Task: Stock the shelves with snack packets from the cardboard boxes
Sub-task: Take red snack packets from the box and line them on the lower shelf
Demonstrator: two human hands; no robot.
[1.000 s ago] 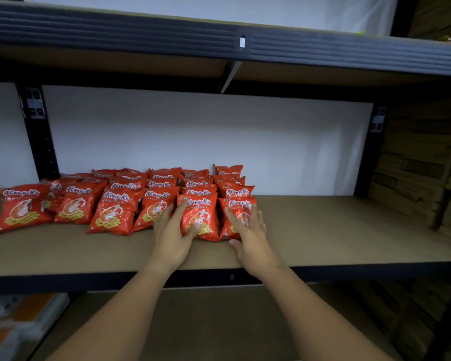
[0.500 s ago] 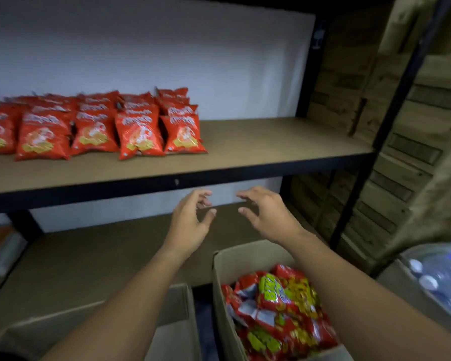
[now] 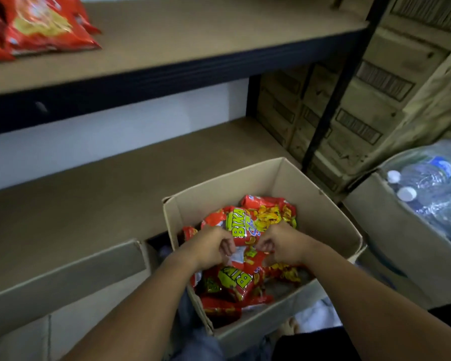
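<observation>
Both hands are reaching down into the open cardboard box (image 3: 320,212) on the floor, in front of the lower shelf (image 3: 94,194). The left hand (image 3: 208,247) and right hand (image 3: 284,243) are curling their fingers around snack packets (image 3: 241,225) at the top of the pile, knuckles facing each other; probably each is gathering a packet so that two travel per trip. Whether the hands are pinching one shared packet or separate ones cannot be told.

The packets are glossy, crinkled foil-type pouches, red with yellow-green lettering, lying loose and overlapping at odd angles, so they are likely slipping against one another when pulled. The box is plain matte corrugated card, flaps open, walls upright.

On the upper shelf (image 3: 219,29), a brown board on a dark metal frame, red packets (image 3: 42,24) of another print are lying flat at the left. A second cardboard box (image 3: 63,280) is sitting to the left. At the right, a box is holding clear bottles (image 3: 427,183) with white caps.
</observation>
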